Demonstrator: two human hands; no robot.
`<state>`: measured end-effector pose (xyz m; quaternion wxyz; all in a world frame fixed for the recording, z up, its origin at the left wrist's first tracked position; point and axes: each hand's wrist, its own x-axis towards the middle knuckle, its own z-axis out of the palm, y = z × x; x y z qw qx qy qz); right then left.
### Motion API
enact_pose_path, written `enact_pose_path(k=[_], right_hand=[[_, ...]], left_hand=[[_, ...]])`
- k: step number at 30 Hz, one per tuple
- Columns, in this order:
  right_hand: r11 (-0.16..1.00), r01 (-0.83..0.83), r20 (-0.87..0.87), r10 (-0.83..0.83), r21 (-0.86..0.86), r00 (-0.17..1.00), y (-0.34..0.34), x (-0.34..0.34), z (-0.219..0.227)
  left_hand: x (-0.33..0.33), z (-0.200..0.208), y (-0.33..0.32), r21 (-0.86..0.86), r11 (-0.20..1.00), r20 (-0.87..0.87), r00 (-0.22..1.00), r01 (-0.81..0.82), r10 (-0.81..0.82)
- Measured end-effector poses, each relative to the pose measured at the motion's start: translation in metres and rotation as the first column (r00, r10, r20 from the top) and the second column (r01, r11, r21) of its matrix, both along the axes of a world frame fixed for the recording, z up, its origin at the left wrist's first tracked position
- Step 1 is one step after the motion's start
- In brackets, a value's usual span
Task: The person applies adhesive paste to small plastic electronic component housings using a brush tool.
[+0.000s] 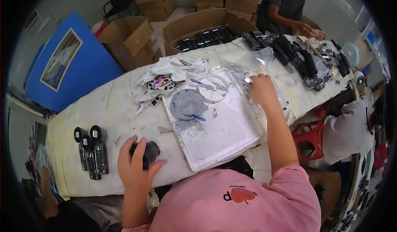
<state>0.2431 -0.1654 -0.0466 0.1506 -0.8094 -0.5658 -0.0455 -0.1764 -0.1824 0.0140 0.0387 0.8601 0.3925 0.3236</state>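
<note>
My left hand [137,166] is loosely around a black round, cup-like part [152,152] low over the table's near side. Its fingers lie across the part and the thumb sticks out below; the part is blurred. My right hand [263,90] reaches past the white board's far right corner, its fingers closed on a small shiny silver piece [248,80] beside clear plastic bags. On the white board [227,128] between my hands sit a round patch of grey paste [187,104] and a white ring-shaped lid [214,88], with blue-handled spatulas [198,117] lying on them.
Black housings with round cups [92,149] lie at the left. Rags [173,72] are piled behind the board. Black parts [295,56] crowd the right end. Beyond the table stand cardboard boxes [128,37] and a blue door [74,66]. Other people [285,10] sit around the table.
</note>
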Motion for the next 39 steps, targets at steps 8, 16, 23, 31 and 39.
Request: enact_pose_path(k=[8,16,23,31,39], right_hand=[[0.996,0.085,-0.146,-0.085,-0.008,0.986,-0.010,0.011,-0.020],[0.928,0.052,-0.200,0.025,0.369,0.980,-0.016,0.004,-0.020],[0.849,-0.172,-0.452,0.425,0.500,0.784,-0.023,-0.075,0.015],[0.594,-0.667,-0.457,0.795,0.450,0.400,-0.027,-0.190,0.021],[0.398,-0.775,-0.195,0.917,0.491,0.347,-0.006,-0.231,0.008]], left_hand=[[0.013,-0.056,0.006,-0.127,0.980,-0.245,0.962,-0.154,0.119],[-0.011,-0.064,-0.003,-0.275,0.959,0.067,0.994,-0.069,0.091],[-0.012,-0.062,-0.008,-0.246,0.967,0.154,0.983,-0.062,0.102],[-0.020,-0.063,-0.006,-0.252,0.967,0.234,0.972,0.035,0.026],[-0.016,-0.062,-0.009,-0.164,0.986,0.206,0.979,0.036,-0.001]])
